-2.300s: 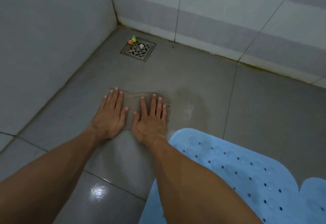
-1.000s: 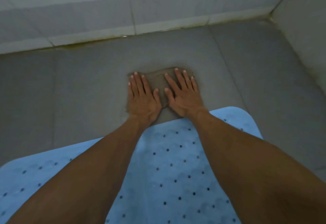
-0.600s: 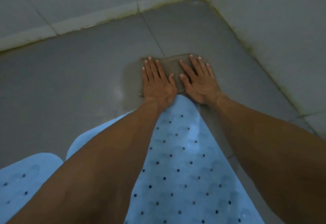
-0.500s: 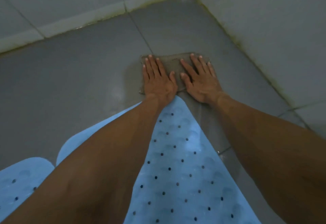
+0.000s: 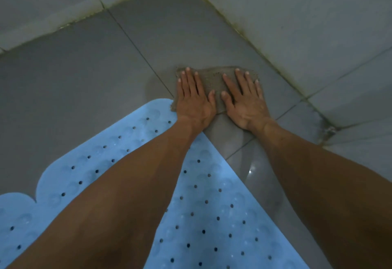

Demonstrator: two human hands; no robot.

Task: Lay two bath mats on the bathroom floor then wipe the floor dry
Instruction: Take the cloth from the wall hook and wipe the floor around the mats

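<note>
A grey-brown cloth (image 5: 214,78) lies flat on the grey tiled floor (image 5: 84,78) close to the corner of the walls. My left hand (image 5: 194,99) and my right hand (image 5: 244,101) press on it side by side, palms down, fingers spread, thumbs almost touching. A light blue bath mat (image 5: 212,215) with small holes lies under my forearms, its rounded end touching the cloth's near left edge. A second blue mat (image 5: 12,215) shows at the lower left, beside the first.
Tiled walls meet in a corner at the top; the right wall (image 5: 318,25) runs close to the cloth, with dirty grout along its base. A wet, shiny patch (image 5: 250,169) reflects light on the floor between the mat and the right wall.
Both hands have slid the cloth rightward across the floor, from near the drain to the opposite wall corner. In the last half second it moved slightly nearer the mat's end.
</note>
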